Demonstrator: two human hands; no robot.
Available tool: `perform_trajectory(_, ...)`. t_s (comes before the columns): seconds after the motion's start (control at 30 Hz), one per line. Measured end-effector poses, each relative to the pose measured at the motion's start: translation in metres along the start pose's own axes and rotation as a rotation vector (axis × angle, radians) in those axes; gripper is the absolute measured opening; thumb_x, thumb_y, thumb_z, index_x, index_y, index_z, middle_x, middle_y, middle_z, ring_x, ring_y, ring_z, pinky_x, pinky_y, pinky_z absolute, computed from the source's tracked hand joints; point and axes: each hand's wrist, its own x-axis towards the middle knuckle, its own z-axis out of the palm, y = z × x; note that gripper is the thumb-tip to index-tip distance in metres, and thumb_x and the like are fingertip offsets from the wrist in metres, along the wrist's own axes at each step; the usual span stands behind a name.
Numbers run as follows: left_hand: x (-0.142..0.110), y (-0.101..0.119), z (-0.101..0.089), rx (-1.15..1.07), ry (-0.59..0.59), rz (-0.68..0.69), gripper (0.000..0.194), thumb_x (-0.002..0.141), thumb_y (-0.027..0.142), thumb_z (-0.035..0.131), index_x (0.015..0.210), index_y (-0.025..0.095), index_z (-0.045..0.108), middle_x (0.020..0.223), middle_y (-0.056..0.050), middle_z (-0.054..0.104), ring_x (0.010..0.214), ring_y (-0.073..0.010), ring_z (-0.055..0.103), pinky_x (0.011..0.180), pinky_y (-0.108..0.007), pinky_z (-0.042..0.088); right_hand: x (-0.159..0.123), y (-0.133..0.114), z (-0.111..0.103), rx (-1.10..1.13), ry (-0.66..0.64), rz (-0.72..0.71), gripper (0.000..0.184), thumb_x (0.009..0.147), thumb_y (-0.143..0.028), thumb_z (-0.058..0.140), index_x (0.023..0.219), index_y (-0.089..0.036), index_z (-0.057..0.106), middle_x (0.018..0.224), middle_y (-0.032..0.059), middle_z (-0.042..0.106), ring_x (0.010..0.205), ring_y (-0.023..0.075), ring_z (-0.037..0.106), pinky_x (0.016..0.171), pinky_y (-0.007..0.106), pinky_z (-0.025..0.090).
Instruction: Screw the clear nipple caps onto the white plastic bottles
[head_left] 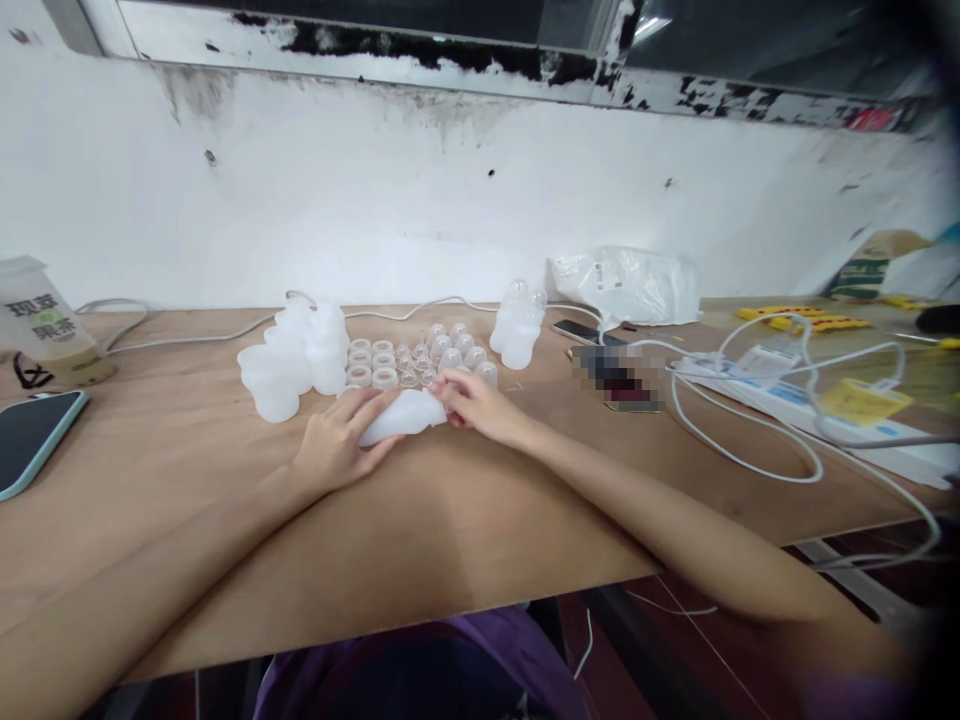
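A translucent white plastic bottle (401, 415) lies on its side on the wooden table (465, 520), held between both hands. My left hand (337, 445) wraps round its body from the left. My right hand (476, 400) pinches its neck end, fingers closed. Just behind are a cluster of empty white bottles (296, 360), rows of white rings (371, 365), small clear dome caps (454, 350) and a few finished bottles (517, 325).
A phone (34, 435) and a drink cup (45, 320) sit at the far left. A white plastic bag (626, 285), a second phone (577, 330), a power strip (795, 400) with looping white cables and yellow parts (806, 320) fill the right side.
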Motion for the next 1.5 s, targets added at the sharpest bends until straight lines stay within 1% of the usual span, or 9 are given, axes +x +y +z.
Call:
perform_trajectory(0.2,0.001,-0.002,0.001,-0.04,-0.006,-0.176,0.046,0.076,0.042,0.047,0.118,0.024,0.041,0.104,-0.003,0.056,0.092,-0.0179,0.055,0.074,-0.026,0.045,0.01,0.022,-0.052,-0.669,0.436,-0.077,0.04,0.083,-0.041,0.031,0.073,-0.015,0.06,0.068,0.004,0.054,0.061,0.0121,0.049,0.056,0.023,0.034)
perform_trajectory(0.37,0.002,-0.009,0.003,-0.122,-0.03,-0.311,0.047,0.075,0.045,0.047,0.118,0.025,0.04,0.109,-0.002,0.055,0.094,-0.0186,0.054,0.08,-0.029,0.043,0.013,0.037,-0.069,-1.045,0.182,0.048,0.026,0.077,-0.034,0.042,0.081,-0.018,0.061,0.083,0.0061,0.058,0.071,0.0167,0.053,0.06,0.025,0.034)
perform_trajectory(0.6,0.004,-0.012,0.007,-0.218,-0.029,-0.434,0.048,0.072,0.047,0.049,0.115,0.025,0.044,0.113,-0.001,0.054,0.1,-0.0202,0.052,0.086,-0.031,0.041,0.009,0.035,-0.074,-0.997,-0.151,0.177,0.024,0.066,-0.031,0.052,0.087,-0.018,0.057,0.081,0.0056,0.061,0.069,0.0172,0.055,0.055,0.023,0.035)
perform_trajectory(0.7,0.004,-0.013,0.009,-0.251,-0.026,-0.477,0.05,0.071,0.048,0.049,0.115,0.023,0.045,0.114,-0.002,0.054,0.103,-0.0209,0.051,0.087,-0.032,0.04,0.007,0.031,-0.083,-0.973,-0.145,0.198,0.021,0.064,-0.032,0.056,0.078,-0.017,0.058,0.077,0.0061,0.061,0.069,0.0184,0.056,0.055,0.024,0.036)
perform_trajectory(0.8,0.003,-0.015,0.011,-0.261,-0.032,-0.53,0.051,0.07,0.05,0.049,0.113,0.023,0.047,0.11,-0.003,0.057,0.099,-0.0214,0.053,0.085,-0.033,0.041,0.009,0.021,-0.084,-0.765,0.121,0.113,0.022,0.068,-0.035,0.053,0.078,-0.016,0.057,0.079,0.0067,0.06,0.069,0.0176,0.056,0.057,0.026,0.039)
perform_trajectory(0.93,0.003,-0.015,0.011,-0.268,-0.038,-0.56,0.05,0.07,0.052,0.048,0.11,0.023,0.05,0.104,-0.003,0.06,0.092,-0.021,0.056,0.081,-0.033,0.043,0.012,0.015,-0.05,0.011,0.412,-0.018,0.035,0.074,-0.042,0.046,0.1,-0.019,0.048,0.101,0.0067,0.054,0.065,0.0131,0.056,0.047,0.023,0.041)
perform_trajectory(1.03,0.003,-0.014,0.01,-0.28,-0.043,-0.546,0.05,0.071,0.051,0.047,0.11,0.021,0.049,0.106,-0.004,0.059,0.093,-0.0217,0.056,0.08,-0.033,0.043,0.009,0.019,-0.007,0.525,0.251,-0.023,0.036,0.07,-0.04,0.052,0.1,-0.022,0.047,0.103,0.0056,0.051,0.067,0.0135,0.058,0.045,0.024,0.044)
perform_trajectory(1.17,0.004,-0.014,0.009,-0.281,-0.047,-0.546,0.051,0.071,0.051,0.046,0.111,0.019,0.049,0.107,-0.005,0.059,0.094,-0.0227,0.056,0.08,-0.034,0.043,0.003,0.022,0.029,0.756,0.13,0.049,0.032,0.069,-0.036,0.057,0.097,-0.022,0.05,0.1,0.0059,0.052,0.069,0.0141,0.058,0.045,0.024,0.045)
perform_trajectory(1.5,0.005,-0.011,0.003,-0.262,-0.129,-0.506,0.049,0.072,0.051,0.045,0.11,0.02,0.048,0.106,-0.004,0.059,0.093,-0.0223,0.056,0.077,-0.033,0.044,0.006,0.022,0.027,0.83,0.187,0.074,0.031,0.07,-0.034,0.056,0.098,-0.022,0.049,0.107,0.0056,0.05,0.071,0.012,0.057,0.051,0.024,0.046)
